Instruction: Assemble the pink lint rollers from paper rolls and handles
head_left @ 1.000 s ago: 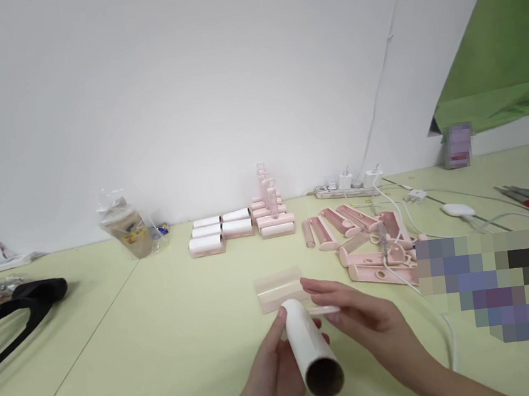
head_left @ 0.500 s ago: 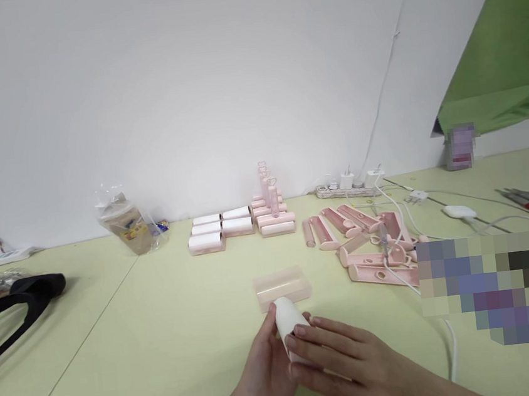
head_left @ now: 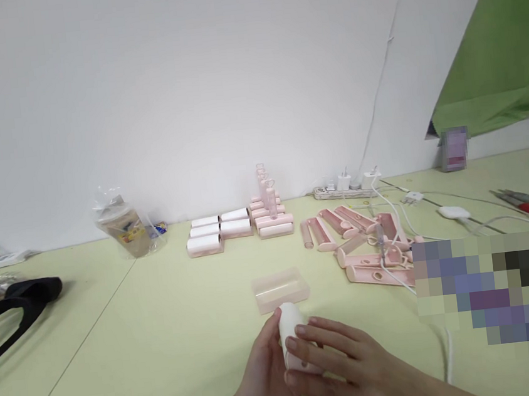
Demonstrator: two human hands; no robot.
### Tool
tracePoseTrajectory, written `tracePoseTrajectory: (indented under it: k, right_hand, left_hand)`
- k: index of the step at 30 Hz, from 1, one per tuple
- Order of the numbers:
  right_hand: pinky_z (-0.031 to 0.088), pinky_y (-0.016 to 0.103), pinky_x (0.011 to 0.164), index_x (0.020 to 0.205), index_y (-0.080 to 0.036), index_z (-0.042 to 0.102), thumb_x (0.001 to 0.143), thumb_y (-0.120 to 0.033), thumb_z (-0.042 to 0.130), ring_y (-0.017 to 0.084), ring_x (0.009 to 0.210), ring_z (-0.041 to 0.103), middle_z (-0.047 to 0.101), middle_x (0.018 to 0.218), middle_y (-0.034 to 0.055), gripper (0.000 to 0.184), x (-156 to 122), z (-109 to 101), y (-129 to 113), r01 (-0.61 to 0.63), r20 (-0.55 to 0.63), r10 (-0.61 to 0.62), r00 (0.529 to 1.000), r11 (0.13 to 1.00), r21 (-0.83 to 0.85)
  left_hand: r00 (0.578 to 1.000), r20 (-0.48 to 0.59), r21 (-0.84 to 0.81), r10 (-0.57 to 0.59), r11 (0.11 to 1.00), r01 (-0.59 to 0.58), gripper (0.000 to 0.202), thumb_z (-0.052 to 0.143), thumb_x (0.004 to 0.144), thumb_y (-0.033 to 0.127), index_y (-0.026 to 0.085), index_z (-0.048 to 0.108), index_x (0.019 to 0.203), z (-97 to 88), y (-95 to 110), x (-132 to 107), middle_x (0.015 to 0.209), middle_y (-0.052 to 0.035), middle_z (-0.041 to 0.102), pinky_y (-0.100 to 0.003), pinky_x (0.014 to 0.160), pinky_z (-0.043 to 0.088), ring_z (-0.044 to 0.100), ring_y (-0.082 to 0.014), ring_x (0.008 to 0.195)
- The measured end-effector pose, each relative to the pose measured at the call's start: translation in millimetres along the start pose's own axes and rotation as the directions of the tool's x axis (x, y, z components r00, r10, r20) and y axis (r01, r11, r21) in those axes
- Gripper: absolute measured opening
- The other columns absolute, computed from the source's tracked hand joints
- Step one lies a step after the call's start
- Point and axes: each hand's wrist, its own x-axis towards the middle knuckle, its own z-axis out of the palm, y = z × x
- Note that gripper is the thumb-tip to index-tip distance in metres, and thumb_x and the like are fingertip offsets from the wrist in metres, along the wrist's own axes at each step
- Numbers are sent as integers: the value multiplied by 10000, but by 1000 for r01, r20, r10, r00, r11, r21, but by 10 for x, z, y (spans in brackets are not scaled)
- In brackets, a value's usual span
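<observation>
- far left on the table (head_left: 132,338), 5 white rolls (head_left: 204,240) lie in see-through trays near the wall, most with their long axes across the view
- the left hand (head_left: 263,365) is clamped on the white roll (head_left: 289,318) from the left, thumb along its far upper side and the palm beneath, bearing what looks like most of the weight
- the roll is up off the table at the bottom middle, between the 2 hands; its long axis runs away from the person, the far end leaning a little left and the near end facing back toward the body
- just beyond that far end sits the clear pinkish tray (head_left: 287,295), open side up, its long axis crossing the roll's
- at the near end a pale piece (head_left: 297,361) with a small dark hole shows between the right hand's digits; the step in hand seems to be seating it against the roll
- the right hand (head_left: 347,356) is closed on that piece, fingers above and a digit below, fingertips touching the roll; the next move probably calls for a steady left hold and an even press along the axis
- further right, pink shells (head_left: 371,275) lie in a loose pile, well apart from the hands
</observation>
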Motion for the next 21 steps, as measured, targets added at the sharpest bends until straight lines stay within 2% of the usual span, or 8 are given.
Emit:
tracePoseTrajectory:
  k: [5, 8, 11, 13, 14, 16, 18, 21]
  right_hand:
    - [354, 255, 1002, 1028, -204, 597, 896, -202, 413, 134, 1053, 508, 595, 1136, -38, 226, 170, -51, -65, 62, 92, -71, 993, 993, 104]
    - [362, 218, 983, 968, -174, 570, 907, -201, 385, 116, 1076, 484, 590, 1136, -16, 196, 258, -64, -61, 50, 158, -101, 982, 953, 299]
    - [420, 218, 899, 966, -178, 508, 867, -239, 434, 112, 1034, 508, 604, 1052, 51, 138, 270, -72, 167, -150, 37, 148, 988, 888, 434]
    - [448, 257, 829, 945, -190, 487, 847, -210, 427, 132, 972, 538, 603, 982, 66, 117, 232, -87, 473, -363, -24, 407, 913, 838, 408]
    - [453, 262, 790, 917, -191, 493, 850, -206, 405, 136, 918, 553, 603, 932, 60, 112, 201, -97, 659, -473, 19, 503, 864, 799, 371]
    - [447, 260, 737, 886, -196, 513, 847, -232, 385, 138, 833, 564, 603, 898, 42, 138, 116, -115, 1041, -725, 145, 710, 689, 671, 156]
    - [433, 271, 686, 866, -183, 542, 820, -212, 394, 158, 797, 568, 611, 884, 51, 158, 9, -127, 1364, -794, 175, 777, 604, 605, 57]
    - [387, 258, 574, 674, -176, 566, 761, -184, 422, 158, 643, 551, 596, 704, 37, 168, -165, -153, 1589, -825, 251, 806, 536, 563, -44]
  left_hand:
    - [986, -131, -23, -99, 995, 97, 358, 518, 764, 420, 113, 522, 579, -16, 7, -20, 449, 6, 488, -182, 432, 404, 544, -114, 442]
    - [975, -170, -99, -141, 987, 125, 452, 486, 756, 506, 142, 439, 491, -6, 35, -16, 365, 51, 376, -154, 334, 319, 427, -64, 319]
    - [973, -227, -12, -32, 999, 30, 500, 423, 782, 566, 144, 447, 515, 22, 79, -16, 373, 51, 385, -152, 296, 313, 419, -62, 300]
    - [973, -228, 78, 40, 997, -23, 496, 397, 802, 562, 131, 481, 571, 33, 111, -23, 409, 45, 432, -157, 279, 331, 420, -59, 292]
    - [976, -212, 95, 49, 995, -29, 491, 392, 808, 557, 127, 487, 592, 34, 126, -28, 427, 45, 448, -157, 274, 341, 416, -55, 290]
    - [983, -175, 85, 55, 996, -41, 481, 379, 819, 548, 128, 477, 606, 29, 148, -37, 441, 51, 455, -157, 268, 353, 401, -45, 285]
    - [985, -164, 81, 54, 996, -41, 479, 369, 824, 545, 129, 467, 607, 20, 161, -42, 440, 56, 449, -155, 260, 354, 394, -41, 283]
    - [986, -152, 88, 64, 995, -51, 482, 365, 828, 541, 127, 460, 601, 13, 164, -46, 436, 59, 431, -150, 262, 359, 404, -40, 295]
